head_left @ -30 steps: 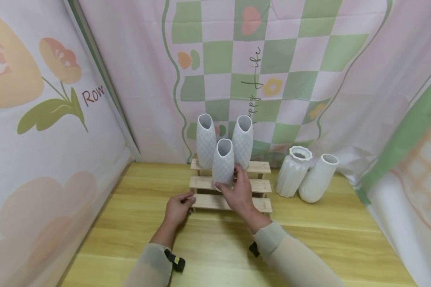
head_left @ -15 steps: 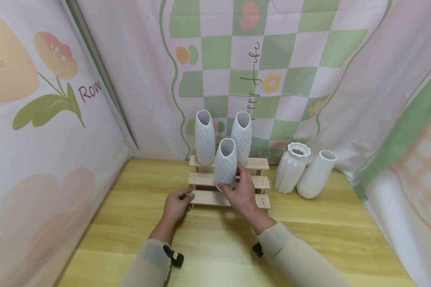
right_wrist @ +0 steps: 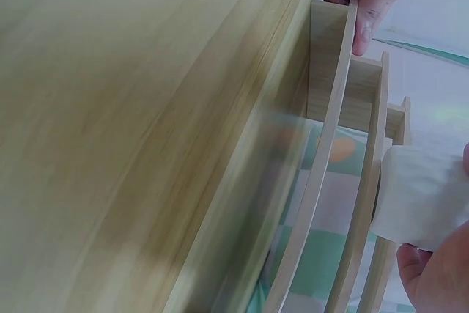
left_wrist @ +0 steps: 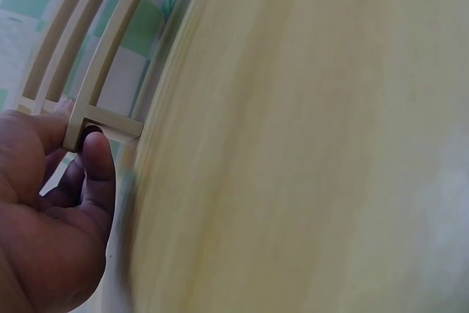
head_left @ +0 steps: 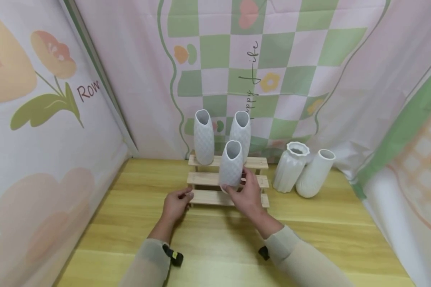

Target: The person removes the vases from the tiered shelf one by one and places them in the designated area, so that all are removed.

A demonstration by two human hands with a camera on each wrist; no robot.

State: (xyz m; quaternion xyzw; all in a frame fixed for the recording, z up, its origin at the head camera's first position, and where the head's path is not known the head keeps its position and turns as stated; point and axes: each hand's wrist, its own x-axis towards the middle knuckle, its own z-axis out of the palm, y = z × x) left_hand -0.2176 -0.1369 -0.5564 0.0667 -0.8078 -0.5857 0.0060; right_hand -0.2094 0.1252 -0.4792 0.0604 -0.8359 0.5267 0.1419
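A white, diamond-textured vase (head_left: 231,169) stands upright at the middle step of the three-tier wooden stand (head_left: 210,197). My right hand (head_left: 249,195) grips it low down, thumb in front and fingers round its right side. In the right wrist view the lower part of the vase (right_wrist: 418,196) is close over a step; whether it touches is unclear. My left hand (head_left: 176,205) pinches the left end of the lowest step, seen closely in the left wrist view on the stand (left_wrist: 110,45). Two matching vases, one left (head_left: 204,139) and one right (head_left: 240,129), stand on the top step.
Right of the stand, a fluted white vase (head_left: 290,169) and a smooth-necked white vase (head_left: 314,175) stand on the wooden table (head_left: 215,255). A checked curtain (head_left: 215,52) hangs right behind the stand, and a printed cloth wall (head_left: 57,159) borders the left side.
My right hand has moved the held vase to the right along the middle step, now partly in front of the right rear vase. The left hand keeps its hold on the stand.
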